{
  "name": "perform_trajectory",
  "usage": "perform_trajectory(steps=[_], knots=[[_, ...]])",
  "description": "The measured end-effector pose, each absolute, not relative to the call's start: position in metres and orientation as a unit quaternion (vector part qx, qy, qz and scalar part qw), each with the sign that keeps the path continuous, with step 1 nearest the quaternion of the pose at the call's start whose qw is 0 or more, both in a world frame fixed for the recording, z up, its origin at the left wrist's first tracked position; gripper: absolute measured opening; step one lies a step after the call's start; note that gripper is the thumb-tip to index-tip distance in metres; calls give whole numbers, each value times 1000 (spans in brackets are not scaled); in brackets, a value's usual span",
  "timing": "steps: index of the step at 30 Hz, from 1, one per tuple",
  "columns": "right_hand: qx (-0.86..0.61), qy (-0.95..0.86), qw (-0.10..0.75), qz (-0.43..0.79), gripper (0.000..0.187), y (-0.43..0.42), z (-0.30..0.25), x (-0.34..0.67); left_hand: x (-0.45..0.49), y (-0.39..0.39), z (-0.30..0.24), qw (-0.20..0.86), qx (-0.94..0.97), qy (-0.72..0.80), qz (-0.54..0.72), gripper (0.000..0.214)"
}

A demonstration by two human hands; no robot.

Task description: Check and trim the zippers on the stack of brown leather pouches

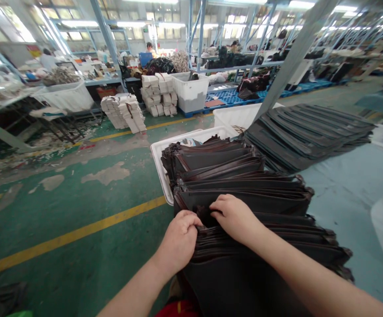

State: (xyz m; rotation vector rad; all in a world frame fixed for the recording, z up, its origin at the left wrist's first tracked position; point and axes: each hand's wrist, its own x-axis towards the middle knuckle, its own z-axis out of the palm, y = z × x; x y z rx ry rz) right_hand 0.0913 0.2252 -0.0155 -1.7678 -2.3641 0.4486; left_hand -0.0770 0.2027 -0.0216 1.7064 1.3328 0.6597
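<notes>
The person's left hand [178, 240] and right hand [234, 218] sit close together, both closed on a gathered fold at the top edge of a dark brown leather panel [204, 215]. The fold lies between them, and the left hand is slightly nearer the person's body. The panel's long axis runs crosswise, roughly 9 to 3, and it is one of many in a fanned stack [244, 193] stretching away toward 12 o'clock. That stack overhangs a white plastic bin [160, 163], its rim showing at 11 o'clock.

At 1 o'clock, a second stack of grey-black panels [310, 132] lies past the first, beside another white bin [231, 116]. A yellow floor line [66, 240] crosses the green floor at 9 o'clock. Farther off, around 11 o'clock, bundles of white paper-wrapped goods [158, 94] stand beside a white bin on a blue pallet [189, 90]. A co-worker [149, 49] stands beyond them, among steel racking [264, 61].
</notes>
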Motion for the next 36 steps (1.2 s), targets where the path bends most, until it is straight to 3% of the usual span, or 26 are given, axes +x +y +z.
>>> perform_trajectory(steps=[4,7,11,15,21,26,33,36], knots=[[-577,-803,62,139,19,213,-1,83,-79,201,-23,443,675,532,256,26],[-571,-747,88,329,22,213,1,82,-79,199,-23,444,675,526,267,26],[-594,-532,184,575,26,220,-6,84,-77,195,-21,432,671,532,285,26],[-628,-420,228,614,24,226,-12,83,-77,193,-20,439,669,528,285,27],[-606,-383,189,671,11,231,-13,82,-77,192,-24,441,662,531,293,29],[-606,-454,188,625,10,226,-16,76,-75,192,-26,435,663,529,301,29],[-623,-691,150,336,16,221,-34,70,-72,192,-26,435,668,515,315,28],[-578,-722,153,349,18,220,-30,76,-71,194,-27,445,646,534,313,29]])
